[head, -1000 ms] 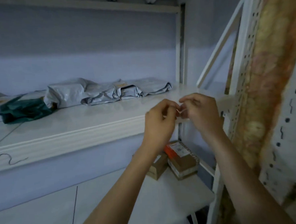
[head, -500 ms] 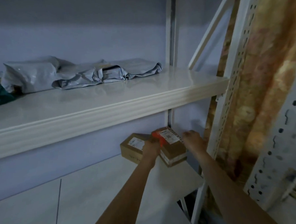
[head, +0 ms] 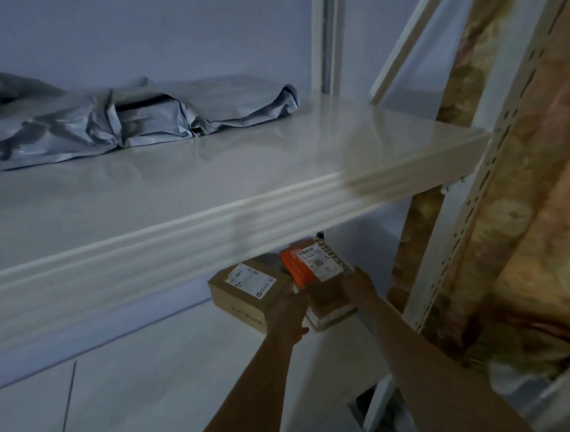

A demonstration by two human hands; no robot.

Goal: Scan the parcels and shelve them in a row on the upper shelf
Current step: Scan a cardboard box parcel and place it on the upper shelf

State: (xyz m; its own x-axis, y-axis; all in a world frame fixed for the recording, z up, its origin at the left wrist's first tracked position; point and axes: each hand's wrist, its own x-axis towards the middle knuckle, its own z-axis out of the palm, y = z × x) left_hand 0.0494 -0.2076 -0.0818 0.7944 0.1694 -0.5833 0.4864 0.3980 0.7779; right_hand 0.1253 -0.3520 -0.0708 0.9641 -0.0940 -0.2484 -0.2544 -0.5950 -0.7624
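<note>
1. both hands are down on the lower shelf (head: 173,380), left hand (head: 287,314) and right hand (head: 360,286) pressing either side of the orange-labelled box (head: 316,280), probably to lift it.
2. can't tell how tightly the fingers curl.
3. grey mailers (head: 133,114) already line the upper shelf (head: 241,172).

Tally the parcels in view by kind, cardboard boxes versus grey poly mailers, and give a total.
Cardboard boxes: 2, both on the lower shelf: the plain box and the orange-taped box, with the left hand and the right hand at it.
Grey poly mailers: at least 2, on the upper shelf: one, another; the left edge crops the row.
Total: at least 4.
</note>
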